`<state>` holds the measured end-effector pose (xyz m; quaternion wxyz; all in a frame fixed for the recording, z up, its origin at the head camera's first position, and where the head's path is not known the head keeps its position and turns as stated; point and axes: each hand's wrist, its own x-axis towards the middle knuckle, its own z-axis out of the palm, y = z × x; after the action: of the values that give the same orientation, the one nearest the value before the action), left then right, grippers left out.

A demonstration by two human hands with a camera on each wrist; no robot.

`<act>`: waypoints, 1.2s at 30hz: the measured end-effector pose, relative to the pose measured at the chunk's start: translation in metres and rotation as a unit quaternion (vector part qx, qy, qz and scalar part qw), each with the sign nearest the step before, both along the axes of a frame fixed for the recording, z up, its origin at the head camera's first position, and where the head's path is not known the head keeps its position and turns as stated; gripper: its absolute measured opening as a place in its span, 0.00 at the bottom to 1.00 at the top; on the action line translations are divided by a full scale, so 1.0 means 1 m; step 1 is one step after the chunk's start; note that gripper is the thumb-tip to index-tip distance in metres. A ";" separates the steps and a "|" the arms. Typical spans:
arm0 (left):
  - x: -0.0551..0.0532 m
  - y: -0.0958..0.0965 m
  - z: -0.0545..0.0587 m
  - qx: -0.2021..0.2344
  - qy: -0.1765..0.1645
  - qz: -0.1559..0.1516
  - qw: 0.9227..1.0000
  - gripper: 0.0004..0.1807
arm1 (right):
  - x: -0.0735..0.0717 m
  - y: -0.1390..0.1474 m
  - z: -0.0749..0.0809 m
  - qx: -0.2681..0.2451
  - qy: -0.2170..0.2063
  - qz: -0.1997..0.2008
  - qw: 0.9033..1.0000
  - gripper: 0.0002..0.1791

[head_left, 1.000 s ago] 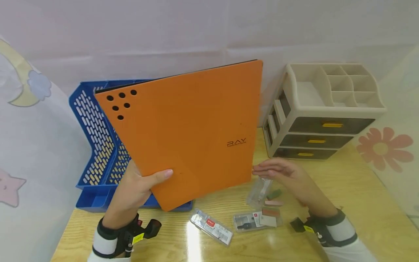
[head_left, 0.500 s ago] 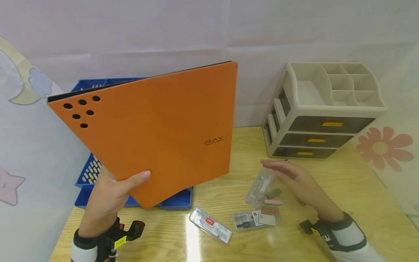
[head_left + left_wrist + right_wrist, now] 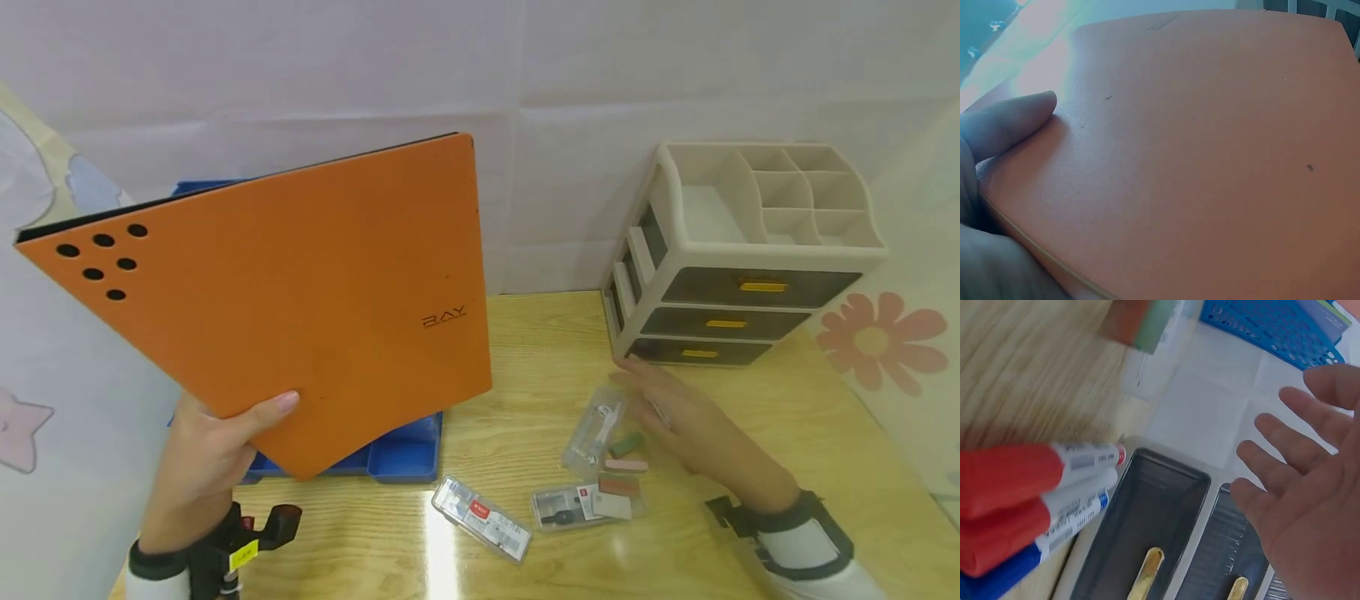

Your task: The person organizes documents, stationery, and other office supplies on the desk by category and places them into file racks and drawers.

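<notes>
An orange folder with black dots in one corner and "RAY" lettering is held up in the head view, over the blue desk rack that it mostly hides. My left hand grips its lower left edge, the thumb flat on the front cover; the fingers behind are hidden. In the left wrist view the thumb presses the cover. My right hand hovers to the right of a clear case, fingers extended and holding nothing. Several red and blue markers show in the right wrist view.
A cream drawer unit with an open compartment top stands at the back right. On the wooden table lie another clear case, a case with a dark item, and small coloured blocks. A fabric backdrop closes the rear.
My left hand has carried the folder leftward, tilting it a little, so it covers more of the rack. The right hand has drawn away from the folder's edge, slightly to the right.
</notes>
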<state>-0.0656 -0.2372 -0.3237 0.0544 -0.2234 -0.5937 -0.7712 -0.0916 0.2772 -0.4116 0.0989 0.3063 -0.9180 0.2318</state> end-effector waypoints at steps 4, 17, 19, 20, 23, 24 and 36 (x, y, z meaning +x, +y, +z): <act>0.006 -0.009 0.004 -0.011 -0.028 0.019 0.999 0.42 | 0.001 0.004 -0.002 0.024 -0.005 0.018 1.000 0.28; 0.009 -0.030 0.004 0.125 0.021 0.026 0.992 0.42 | 0.000 0.011 -0.008 0.077 0.065 0.030 0.994 0.29; 0.011 -0.032 0.005 0.129 0.011 0.043 0.991 0.42 | 0.000 0.011 -0.009 0.082 0.072 0.030 0.994 0.30; 0.012 -0.032 0.006 0.131 0.005 0.051 0.990 0.42 | 0.000 0.012 -0.009 0.084 0.074 0.029 0.993 0.30; 0.015 -0.034 0.009 0.130 -0.012 0.087 0.988 0.42 | 0.001 0.013 -0.010 0.090 0.075 0.029 0.993 0.31; 0.016 -0.034 0.010 0.131 -0.015 0.097 0.986 0.42 | 0.001 0.013 -0.010 0.091 0.074 0.030 0.993 0.31; 0.016 -0.035 0.016 0.084 -0.001 0.194 0.978 0.41 | 0.000 0.015 -0.012 0.076 0.052 0.037 0.995 0.34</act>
<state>-0.0497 -0.2721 -0.3079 0.2208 -0.0984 -0.5591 -0.7931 -0.0918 0.2918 -0.4233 0.1147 0.3583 -0.9146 0.1483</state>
